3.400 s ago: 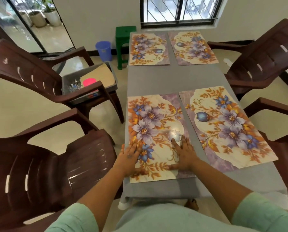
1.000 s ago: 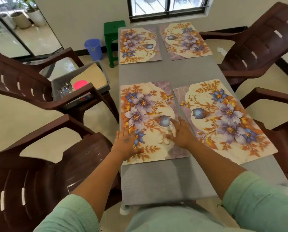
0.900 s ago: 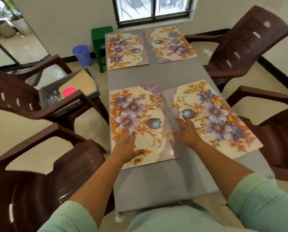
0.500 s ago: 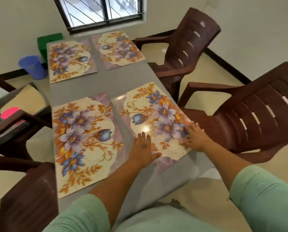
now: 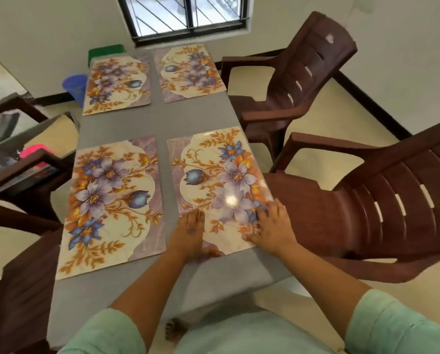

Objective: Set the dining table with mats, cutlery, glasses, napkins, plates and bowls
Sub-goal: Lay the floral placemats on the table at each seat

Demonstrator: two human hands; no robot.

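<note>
Both hands lie flat with straight fingers on the near-right floral mat (image 5: 219, 180), the left hand (image 5: 189, 232) at its near-left corner, the right hand (image 5: 271, 226) at its near-right edge, its long axis running away along the grey table (image 5: 188, 118).

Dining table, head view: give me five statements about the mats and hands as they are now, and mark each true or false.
1. Four floral mats lie on the grey table. True.
2. Both hands rest on the near left mat. False: the left hand and right hand both lie on the near right mat.
3. The hands lie flat with fingers straight. True.
4. Plates and glasses already stand on the far mats. False: the far left mat and far right mat are bare.
5. A green stool stands beyond the table's far left corner. True.
</note>
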